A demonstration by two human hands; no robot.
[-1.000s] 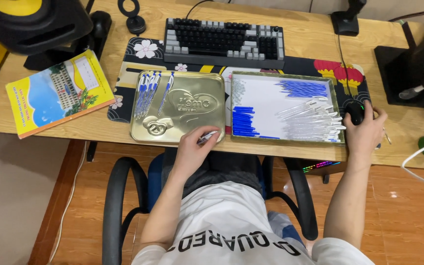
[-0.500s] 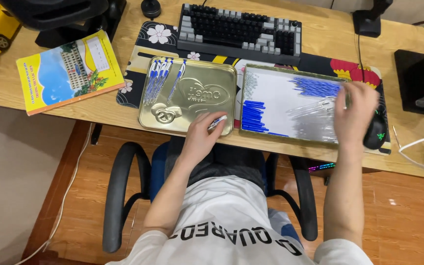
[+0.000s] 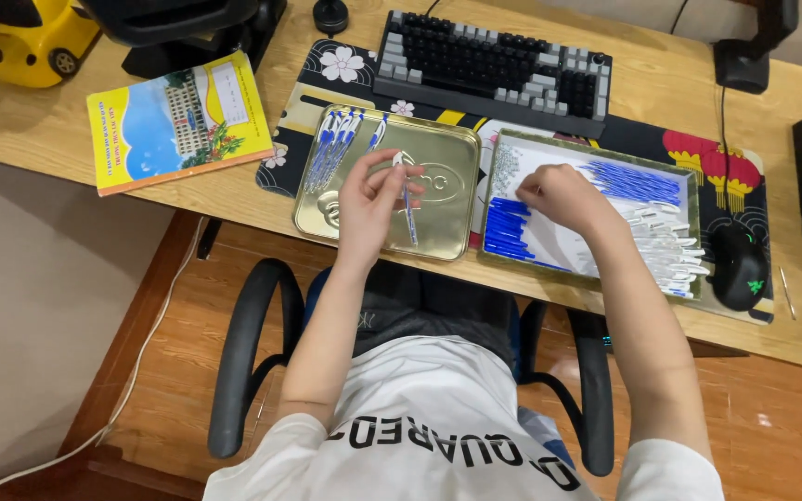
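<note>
My right hand has left the mouse at three o'clock, its grip now curled, contents unseen, over the parts tray; left hand stays clamped on a pen.

The bench is made of light wood. A big dark mat with flowers lies on its middle. A black and grey keyboard sits on the mat at the back. A gold tin lid and a tray of blue and white pen parts lie side by side at the front, partly on the mat. A black mouse sits just right of the tray. A yellow book lies on the wood at the left, near a yellow toy at the back corner.
</note>
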